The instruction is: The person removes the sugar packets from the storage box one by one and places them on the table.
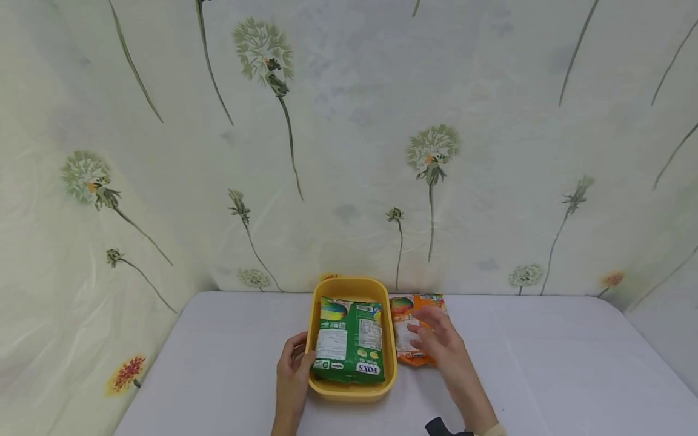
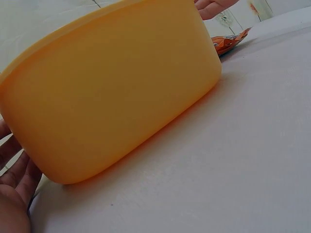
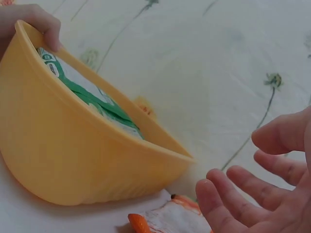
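Observation:
A yellow tub (image 1: 352, 390) stands on the white table near its back edge, with a green snack packet (image 1: 351, 348) lying flat inside. My left hand (image 1: 300, 360) grips the tub's near left rim, thumb hooked over the edge; the right wrist view shows that thumb (image 3: 41, 26) on the rim of the tub (image 3: 73, 160) above the green packet (image 3: 92, 99). An orange packet (image 1: 405, 342) lies on the table right beside the tub. My right hand (image 1: 425, 332) hovers over it, fingers (image 3: 243, 199) spread and holding nothing. The left wrist view shows the tub's wall (image 2: 116, 92) and the orange packet (image 2: 228, 42).
The white table (image 1: 545, 363) stretches bare to the left and right of the tub. A pale sheet printed with dandelions (image 1: 431, 151) hangs as a wall close behind. A small dark object (image 1: 438, 427) shows at the bottom edge by my right forearm.

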`<state>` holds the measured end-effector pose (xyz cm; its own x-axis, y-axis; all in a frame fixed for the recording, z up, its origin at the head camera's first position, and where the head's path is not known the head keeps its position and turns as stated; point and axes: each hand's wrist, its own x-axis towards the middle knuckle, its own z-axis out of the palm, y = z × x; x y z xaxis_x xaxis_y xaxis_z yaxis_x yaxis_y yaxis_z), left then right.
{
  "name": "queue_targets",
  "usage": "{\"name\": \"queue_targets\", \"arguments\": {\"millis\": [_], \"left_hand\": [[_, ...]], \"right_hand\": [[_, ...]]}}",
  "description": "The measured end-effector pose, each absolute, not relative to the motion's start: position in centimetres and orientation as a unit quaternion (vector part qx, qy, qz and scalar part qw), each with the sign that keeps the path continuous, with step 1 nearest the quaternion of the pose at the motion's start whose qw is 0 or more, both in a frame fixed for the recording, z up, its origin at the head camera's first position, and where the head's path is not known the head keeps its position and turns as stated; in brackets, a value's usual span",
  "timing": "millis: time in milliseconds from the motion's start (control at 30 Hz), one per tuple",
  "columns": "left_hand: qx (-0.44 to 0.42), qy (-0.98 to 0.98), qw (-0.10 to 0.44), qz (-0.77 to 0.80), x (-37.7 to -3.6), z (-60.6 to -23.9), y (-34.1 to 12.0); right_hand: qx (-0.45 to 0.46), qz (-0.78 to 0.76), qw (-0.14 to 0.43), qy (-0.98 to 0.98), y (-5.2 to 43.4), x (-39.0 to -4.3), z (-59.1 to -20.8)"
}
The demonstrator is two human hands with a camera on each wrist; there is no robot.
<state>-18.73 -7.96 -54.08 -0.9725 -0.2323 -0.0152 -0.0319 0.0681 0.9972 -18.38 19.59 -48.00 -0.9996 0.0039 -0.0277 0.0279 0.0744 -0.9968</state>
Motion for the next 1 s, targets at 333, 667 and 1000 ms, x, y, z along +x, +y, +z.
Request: {"name": "queue_targets", "arguments": {"millis": [333, 667, 1000], "left_hand": [[0.082, -0.722, 0.081, -0.682, -18.6, -53.9, -7.9], [0.084, -0.719, 0.079, -0.685, -18.5, -54.0, -7.9], [0.079, -0.718, 0.083, -0.687, -18.4, -53.9, -7.9]], "right_hand": [[-0.01, -0.683, 0.015, 0.73, 17.9, -17.8, -47.4], [-0.011, -0.684, 0.044, 0.728, 16.7, -17.6, -47.2], [-0.02, -0.668, 0.058, 0.742, 15.2, -16.8, -45.7]]}}
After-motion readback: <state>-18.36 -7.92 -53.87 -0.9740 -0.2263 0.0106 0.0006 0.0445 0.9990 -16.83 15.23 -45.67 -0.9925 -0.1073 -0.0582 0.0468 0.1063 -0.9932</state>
